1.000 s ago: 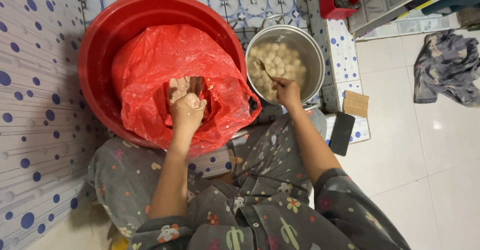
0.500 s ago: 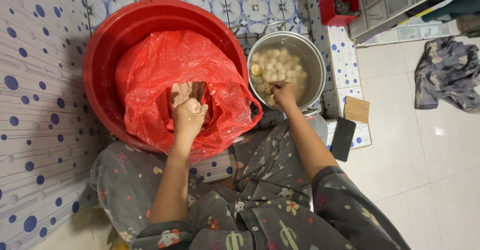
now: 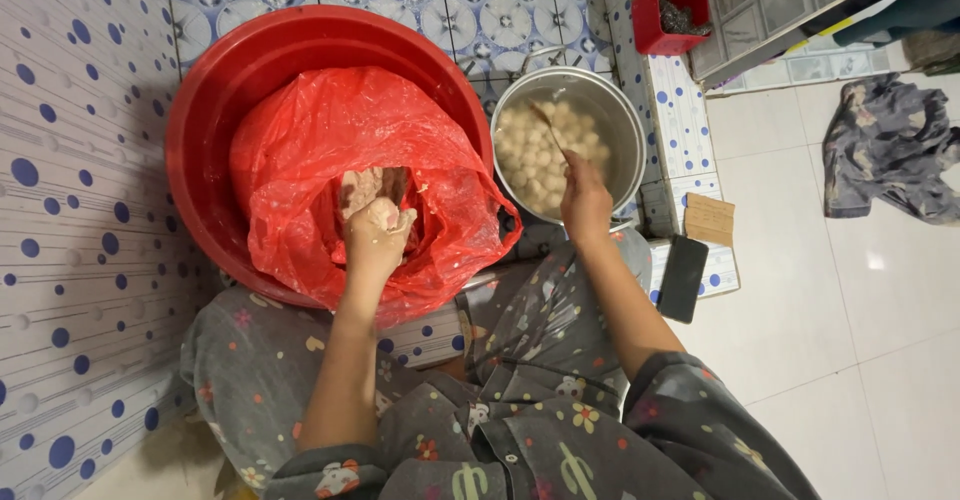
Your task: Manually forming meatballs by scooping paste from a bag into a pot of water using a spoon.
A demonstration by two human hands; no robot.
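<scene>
Blue-dotted tiles (image 3: 60,210) meet glossy white floor (image 3: 800,360) (light glints there).

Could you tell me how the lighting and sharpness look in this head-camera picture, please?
Head view: even indoor light; a soft glare spot on the white floor tiles; shadow darkens the tiled wall beside the red basin; left hand, right hand and metal pot reasonably sharp; wide-angle bending at the edges.

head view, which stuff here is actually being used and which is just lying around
In use: left hand in the pale paste inside the red bag; red basin holding it; right hand with a spoon; metal pot of pale balls.

Lying about: black phone, cardboard piece, small red box, crumpled cloth.
</scene>
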